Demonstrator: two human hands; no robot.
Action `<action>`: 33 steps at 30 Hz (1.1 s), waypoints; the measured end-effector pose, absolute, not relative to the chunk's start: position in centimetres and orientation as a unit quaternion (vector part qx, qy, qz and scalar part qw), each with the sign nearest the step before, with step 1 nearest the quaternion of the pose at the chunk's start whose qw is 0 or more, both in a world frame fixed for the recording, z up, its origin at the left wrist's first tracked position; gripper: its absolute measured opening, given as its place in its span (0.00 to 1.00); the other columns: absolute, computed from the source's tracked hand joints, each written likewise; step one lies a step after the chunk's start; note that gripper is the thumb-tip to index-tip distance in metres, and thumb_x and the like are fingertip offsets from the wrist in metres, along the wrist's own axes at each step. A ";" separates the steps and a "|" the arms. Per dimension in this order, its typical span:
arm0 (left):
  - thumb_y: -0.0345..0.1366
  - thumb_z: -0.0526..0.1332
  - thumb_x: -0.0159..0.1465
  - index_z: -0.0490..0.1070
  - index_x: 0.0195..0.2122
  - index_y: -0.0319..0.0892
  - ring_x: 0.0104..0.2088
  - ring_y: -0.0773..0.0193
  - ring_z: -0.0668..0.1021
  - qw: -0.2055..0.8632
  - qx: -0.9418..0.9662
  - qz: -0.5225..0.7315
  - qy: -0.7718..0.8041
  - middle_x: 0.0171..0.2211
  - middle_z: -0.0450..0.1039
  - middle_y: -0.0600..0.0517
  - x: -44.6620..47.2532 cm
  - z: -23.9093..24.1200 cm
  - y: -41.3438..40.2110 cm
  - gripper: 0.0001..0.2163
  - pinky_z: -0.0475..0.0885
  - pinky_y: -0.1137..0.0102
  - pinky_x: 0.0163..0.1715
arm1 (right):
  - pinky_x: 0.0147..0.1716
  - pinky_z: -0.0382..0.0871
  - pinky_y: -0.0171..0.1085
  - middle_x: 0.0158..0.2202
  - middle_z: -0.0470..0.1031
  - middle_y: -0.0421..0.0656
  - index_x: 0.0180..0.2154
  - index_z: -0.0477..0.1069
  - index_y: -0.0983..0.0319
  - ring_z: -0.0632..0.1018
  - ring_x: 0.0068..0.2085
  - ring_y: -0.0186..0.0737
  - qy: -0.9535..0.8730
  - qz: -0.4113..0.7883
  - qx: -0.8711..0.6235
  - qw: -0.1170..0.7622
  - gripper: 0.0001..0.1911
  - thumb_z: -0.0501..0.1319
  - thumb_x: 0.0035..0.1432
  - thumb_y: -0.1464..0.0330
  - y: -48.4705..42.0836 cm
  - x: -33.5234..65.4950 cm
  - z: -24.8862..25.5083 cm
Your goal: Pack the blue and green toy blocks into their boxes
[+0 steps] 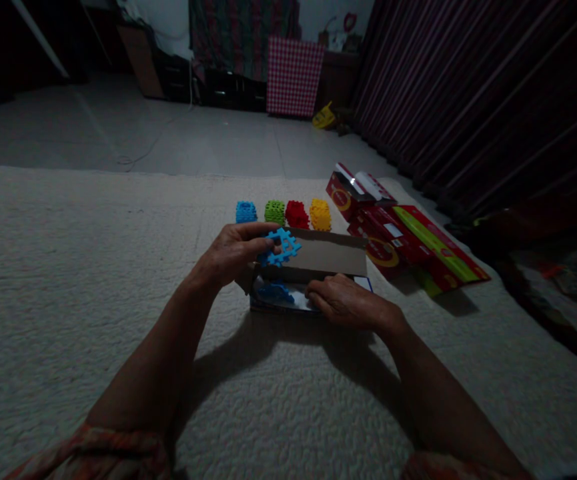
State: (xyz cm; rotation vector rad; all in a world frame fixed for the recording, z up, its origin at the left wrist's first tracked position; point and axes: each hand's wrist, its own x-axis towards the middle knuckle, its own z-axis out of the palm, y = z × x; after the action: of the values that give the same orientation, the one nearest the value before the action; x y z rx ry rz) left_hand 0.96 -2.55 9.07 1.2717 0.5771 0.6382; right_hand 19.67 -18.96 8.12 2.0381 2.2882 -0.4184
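My left hand pinches a light-blue interlocking toy piece, a flat openwork shape with notched edges, above an open cardboard box. Inside the box's left part lies a darker blue piece beside something whitish. My right hand reaches over the box's right part with its fingers curled and pressed together inside; what the fingertips hold, if anything, is hidden. Just behind the box stand stacks of similar pieces: a blue stack, a green stack, a red stack and a yellow stack.
Red printed cartons lie to the right, one with a yellow-green panel. A cream textured mat spreads under everything, with tiled floor beyond. A dark curtain hangs along the right; a checked cloth is at the back.
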 end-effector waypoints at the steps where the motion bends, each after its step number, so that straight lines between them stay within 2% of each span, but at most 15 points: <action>1: 0.33 0.73 0.53 0.82 0.46 0.37 0.33 0.62 0.83 0.719 0.576 0.288 0.261 0.35 0.83 0.46 1.0 9.1 -2.5 0.18 0.80 0.67 0.39 | 0.39 0.64 0.40 0.35 0.79 0.47 0.41 0.73 0.61 0.78 0.37 0.44 0.739 -0.127 0.661 0.033 0.14 0.50 0.71 0.67 -19.0 19.6 8.2; 12: 0.33 0.71 0.55 0.82 0.45 0.39 0.33 0.64 0.82 0.708 0.597 0.271 0.261 0.36 0.83 0.47 1.2 9.2 -3.0 0.15 0.79 0.68 0.39 | 0.38 0.65 0.41 0.37 0.80 0.51 0.41 0.73 0.62 0.80 0.38 0.47 0.703 -0.117 0.696 0.089 0.13 0.50 0.70 0.69 -19.2 18.6 9.2; 15: 0.32 0.71 0.55 0.81 0.45 0.38 0.33 0.65 0.82 0.699 0.612 0.268 0.255 0.36 0.82 0.48 1.4 9.2 -3.3 0.15 0.78 0.68 0.40 | 0.36 0.67 0.40 0.35 0.80 0.47 0.41 0.73 0.61 0.79 0.37 0.44 0.711 -0.122 0.692 0.027 0.13 0.50 0.70 0.70 -19.3 18.8 9.7; 17: 0.32 0.71 0.55 0.81 0.45 0.38 0.33 0.65 0.81 0.690 0.625 0.268 0.246 0.37 0.82 0.48 1.4 9.2 -3.4 0.15 0.78 0.69 0.39 | 0.40 0.69 0.40 0.37 0.79 0.46 0.43 0.73 0.60 0.79 0.39 0.44 0.718 -0.112 0.684 -0.065 0.12 0.51 0.70 0.70 -19.3 19.0 10.1; 19: 0.33 0.70 0.55 0.80 0.46 0.39 0.33 0.65 0.81 0.677 0.643 0.270 0.234 0.37 0.82 0.48 1.4 9.1 -3.4 0.16 0.77 0.70 0.38 | 0.46 0.72 0.43 0.45 0.78 0.49 0.48 0.72 0.61 0.79 0.46 0.46 0.717 -0.072 0.673 -0.170 0.10 0.55 0.68 0.70 -19.2 18.9 10.4; 22: 0.33 0.69 0.55 0.79 0.49 0.40 0.34 0.65 0.80 0.661 0.667 0.271 0.209 0.38 0.82 0.49 1.5 8.8 -3.5 0.19 0.76 0.70 0.36 | 0.57 0.69 0.51 0.59 0.70 0.55 0.59 0.65 0.63 0.72 0.60 0.52 0.725 -0.008 0.638 -0.260 0.22 0.60 0.63 0.71 -18.6 18.5 10.8; 24: 0.32 0.69 0.55 0.78 0.50 0.40 0.35 0.64 0.81 0.657 0.677 0.271 0.193 0.39 0.81 0.48 1.5 8.7 -3.6 0.20 0.76 0.71 0.36 | 0.63 0.65 0.55 0.65 0.64 0.56 0.63 0.61 0.62 0.67 0.65 0.53 0.748 0.000 0.609 -0.264 0.28 0.61 0.62 0.72 -18.1 18.1 10.9; 26: 0.32 0.69 0.55 0.77 0.51 0.39 0.35 0.64 0.81 0.655 0.681 0.270 0.186 0.40 0.81 0.48 1.6 8.7 -3.8 0.21 0.76 0.70 0.37 | 0.64 0.63 0.56 0.66 0.63 0.55 0.63 0.61 0.61 0.65 0.67 0.53 0.768 -0.011 0.587 -0.255 0.29 0.62 0.61 0.72 -17.7 17.7 10.9; 33: 0.35 0.70 0.56 0.77 0.51 0.39 0.35 0.64 0.80 0.673 0.655 0.284 0.195 0.41 0.81 0.47 1.8 8.9 -4.2 0.21 0.76 0.71 0.37 | 0.57 0.71 0.54 0.57 0.69 0.52 0.58 0.66 0.60 0.72 0.59 0.52 0.778 -0.027 0.579 -0.241 0.23 0.62 0.62 0.72 -16.5 17.8 11.6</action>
State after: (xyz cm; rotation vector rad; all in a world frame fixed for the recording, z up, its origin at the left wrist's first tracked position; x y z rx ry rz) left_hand 1.83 -4.17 8.85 1.4744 0.4390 0.6404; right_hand 17.80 -16.54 11.64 2.1652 2.9107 -0.1023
